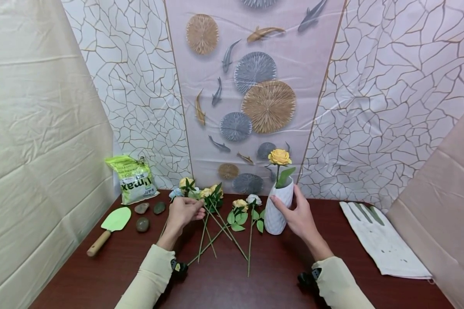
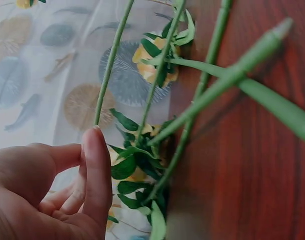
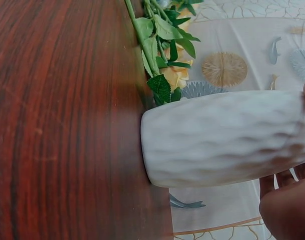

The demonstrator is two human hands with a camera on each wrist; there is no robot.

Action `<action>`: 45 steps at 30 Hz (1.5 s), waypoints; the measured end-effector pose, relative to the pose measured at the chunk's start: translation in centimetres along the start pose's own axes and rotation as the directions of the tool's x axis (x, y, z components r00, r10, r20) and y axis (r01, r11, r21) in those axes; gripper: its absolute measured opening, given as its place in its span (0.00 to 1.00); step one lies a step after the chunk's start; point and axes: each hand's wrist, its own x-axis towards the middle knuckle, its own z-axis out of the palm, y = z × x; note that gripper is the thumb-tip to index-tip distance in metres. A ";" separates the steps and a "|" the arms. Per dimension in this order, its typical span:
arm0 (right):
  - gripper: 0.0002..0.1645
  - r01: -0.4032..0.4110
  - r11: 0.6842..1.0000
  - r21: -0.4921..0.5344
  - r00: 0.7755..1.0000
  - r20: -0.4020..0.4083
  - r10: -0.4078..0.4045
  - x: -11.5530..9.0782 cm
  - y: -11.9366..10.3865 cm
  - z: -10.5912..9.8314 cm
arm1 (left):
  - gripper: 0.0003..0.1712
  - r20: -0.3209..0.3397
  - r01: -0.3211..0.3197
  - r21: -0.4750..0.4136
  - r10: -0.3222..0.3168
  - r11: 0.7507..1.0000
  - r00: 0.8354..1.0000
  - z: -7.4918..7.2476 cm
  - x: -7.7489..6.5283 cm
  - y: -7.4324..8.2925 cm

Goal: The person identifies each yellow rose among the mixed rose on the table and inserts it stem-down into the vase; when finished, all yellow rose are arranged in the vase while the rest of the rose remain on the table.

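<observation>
A white textured vase point(image 1: 275, 214) stands upright on the table with one yellow rose point(image 1: 280, 157) in it. My right hand point(image 1: 299, 212) grips its upper part from the right, thumb across the front; in the right wrist view the vase point(image 3: 222, 140) hides some fingers. My left hand point(image 1: 185, 211) is over a cluster of yellow roses point(image 1: 208, 191), thumb and index finger pinching a thin green stem point(image 2: 111, 70). Behind the hand, that stem's flower head is hidden. Between cluster and vase lie another yellow rose point(image 1: 240, 205) and a white rose point(image 1: 254, 199).
Left on the table are a green-bladed trowel point(image 1: 116, 219), several stones point(image 1: 142, 224) and a green-and-white bag point(image 1: 135, 180). White gloves point(image 1: 384, 244) lie at the right. Long stems point(image 1: 237, 246) cross towards the table's front. A patterned cloth point(image 1: 232, 150) hangs behind.
</observation>
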 end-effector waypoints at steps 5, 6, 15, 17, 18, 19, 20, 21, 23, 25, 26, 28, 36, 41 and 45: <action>0.36 -0.005 1.000 -0.002 1.000 0.001 0.005 -0.1 0.0 0.0 | 0.17 -0.025 -0.044 -0.003 0.044 0.999 0.999 0.1 -0.3 1.2; 0.36 -0.005 1.000 -0.002 1.000 0.001 0.005 -0.1 0.1 0.0 | 0.17 -0.031 -0.053 0.001 0.053 0.999 0.998 0.1 -0.4 1.5; 0.36 0.007 1.000 0.024 1.000 0.005 -0.007 -0.1 0.4 0.1 | 0.16 -0.042 -0.182 -0.010 0.181 0.983 0.983 0.9 -1.4 3.6; 0.36 0.006 0.999 0.034 1.000 0.009 -0.007 -0.1 0.4 0.1 | 0.13 -0.052 -0.212 -0.027 0.211 0.977 0.976 1.3 -1.6 4.0; 0.36 0.006 0.999 0.040 1.000 0.010 -0.007 -0.1 0.4 0.2 | 0.12 -0.053 -0.226 -0.041 0.223 0.973 0.973 1.5 -1.7 4.2; 0.35 0.006 0.999 0.043 1.000 0.010 -0.006 -0.1 0.4 0.2 | 0.12 -0.054 -0.240 -0.054 0.237 0.969 0.970 1.8 -1.8 4.5; 0.35 0.004 0.999 0.045 1.000 0.011 -0.004 -0.1 0.4 0.2 | 0.12 -0.055 -0.255 -0.064 0.252 0.965 0.966 2.0 -1.9 4.7; 0.35 0.002 0.999 0.046 1.000 0.010 -0.003 -0.1 0.4 0.2 | 0.12 -0.055 -0.273 -0.077 0.269 0.959 0.962 2.2 -2.1 5.0; 0.35 -0.003 0.999 0.044 1.000 0.010 0.003 -0.1 0.3 0.2 | 0.13 -0.053 -0.302 -0.115 0.297 0.946 0.953 2.7 -2.3 5.6; 0.36 -0.008 0.999 0.038 1.000 0.008 0.008 -0.1 0.3 0.1 | 0.16 -0.058 -0.337 -0.135 0.332 0.932 0.942 3.2 -2.5 6.2; 0.36 -0.009 0.999 0.037 1.000 0.006 0.009 -0.1 0.3 0.1 | 0.17 -0.061 -0.353 -0.138 0.348 0.925 0.936 3.5 -2.7 6.5; 0.36 -0.008 0.999 0.035 1.000 0.006 0.008 -0.1 0.4 0.1 | 0.18 -0.071 -0.383 -0.140 0.377 0.913 0.924 4.0 -2.9 7.1; 0.36 0.008 0.998 0.055 1.000 0.004 -0.008 -0.1 0.6 0.1 | 0.15 -0.127 -0.548 -0.187 0.533 0.816 0.837 7.3 -2.9 9.9; 0.34 0.034 0.996 0.081 0.999 0.004 -0.034 -0.1 0.8 0.1 | 0.16 -0.195 -0.617 -0.247 0.586 0.747 0.787 9.5 -2.5 11.9; 0.33 0.042 0.996 0.076 0.999 0.009 -0.043 0.0 0.7 0.1 | 0.17 -0.262 -0.646 -0.265 0.591 0.716 0.763 10.6 -2.4 13.2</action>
